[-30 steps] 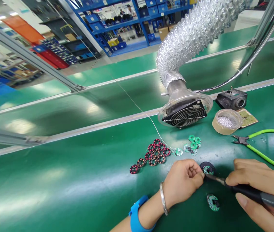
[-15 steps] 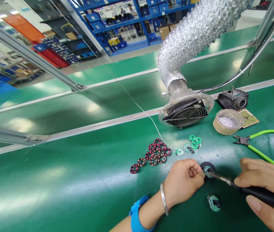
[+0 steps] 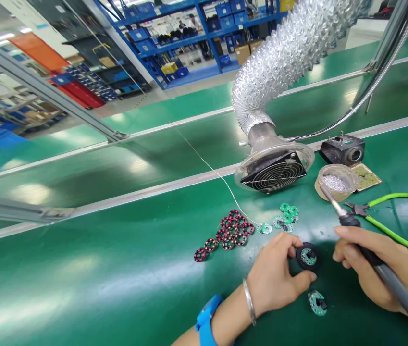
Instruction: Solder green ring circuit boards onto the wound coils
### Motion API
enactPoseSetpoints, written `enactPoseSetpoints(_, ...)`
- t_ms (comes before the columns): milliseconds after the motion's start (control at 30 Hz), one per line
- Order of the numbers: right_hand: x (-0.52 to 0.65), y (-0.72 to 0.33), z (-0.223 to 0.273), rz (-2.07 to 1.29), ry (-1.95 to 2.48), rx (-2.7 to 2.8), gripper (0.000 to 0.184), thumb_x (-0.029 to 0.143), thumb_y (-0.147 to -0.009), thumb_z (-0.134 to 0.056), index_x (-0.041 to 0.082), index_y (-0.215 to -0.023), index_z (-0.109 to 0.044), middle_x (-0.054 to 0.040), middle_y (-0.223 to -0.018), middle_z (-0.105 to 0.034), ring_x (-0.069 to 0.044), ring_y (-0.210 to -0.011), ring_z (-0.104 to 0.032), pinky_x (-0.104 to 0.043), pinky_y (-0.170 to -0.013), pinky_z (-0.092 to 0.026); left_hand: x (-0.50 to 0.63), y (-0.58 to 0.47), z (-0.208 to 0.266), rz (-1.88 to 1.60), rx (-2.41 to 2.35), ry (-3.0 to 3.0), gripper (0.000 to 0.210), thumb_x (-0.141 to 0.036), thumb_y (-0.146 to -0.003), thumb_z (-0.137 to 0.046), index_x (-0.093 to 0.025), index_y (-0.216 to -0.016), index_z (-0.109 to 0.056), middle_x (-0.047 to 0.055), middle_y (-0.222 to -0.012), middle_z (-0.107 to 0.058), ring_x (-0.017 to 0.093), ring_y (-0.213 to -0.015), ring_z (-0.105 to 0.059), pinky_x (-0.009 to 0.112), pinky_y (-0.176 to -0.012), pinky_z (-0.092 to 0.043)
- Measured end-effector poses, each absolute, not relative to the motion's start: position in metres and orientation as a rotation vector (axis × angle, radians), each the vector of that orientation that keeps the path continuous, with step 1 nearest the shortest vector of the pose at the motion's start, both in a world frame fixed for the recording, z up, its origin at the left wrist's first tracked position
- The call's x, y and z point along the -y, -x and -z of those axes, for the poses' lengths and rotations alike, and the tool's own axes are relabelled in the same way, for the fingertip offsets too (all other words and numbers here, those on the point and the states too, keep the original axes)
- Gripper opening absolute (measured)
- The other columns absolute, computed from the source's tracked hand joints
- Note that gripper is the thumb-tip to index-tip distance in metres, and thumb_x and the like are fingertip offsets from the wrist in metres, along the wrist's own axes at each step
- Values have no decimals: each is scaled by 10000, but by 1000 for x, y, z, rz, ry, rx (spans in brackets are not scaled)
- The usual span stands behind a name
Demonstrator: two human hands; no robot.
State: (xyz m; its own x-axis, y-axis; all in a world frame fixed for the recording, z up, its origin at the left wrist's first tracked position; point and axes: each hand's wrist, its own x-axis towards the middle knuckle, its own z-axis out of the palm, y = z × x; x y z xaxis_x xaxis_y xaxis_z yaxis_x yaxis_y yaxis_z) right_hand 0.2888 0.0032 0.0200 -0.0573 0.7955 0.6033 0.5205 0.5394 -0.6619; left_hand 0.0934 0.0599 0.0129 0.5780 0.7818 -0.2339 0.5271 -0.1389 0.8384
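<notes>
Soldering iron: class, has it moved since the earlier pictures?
Yes: the soldering iron has swung up the picture, its tip going from the black ring toward the round tub.

We report no readable text, brand, number or sign in this view. We note one small white rectangular patch, apparently a label (image 3: 60, 8), on the tall dark grey panel (image 3: 67, 24) at upper left; its content is too small for us to make out. We also find small pale label-like marks on the blue metal shelving (image 3: 213, 48) behind, likewise illegible to us.
</notes>
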Motion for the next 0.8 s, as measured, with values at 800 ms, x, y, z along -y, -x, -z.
enactPoseSetpoints(800, -12, -277, -1, -342, 944, 2051, 318, 11, -857, -466, 168, -1121, -549, -48, -818, -646, -151, -687, -541, -290, -621, -446, -51, -92, -3, -531, -992, -1577, 80, -177, -784, -603, -148, -710, -610, -14, -716, -505, 61, -524, -393, 191, -482, -320)
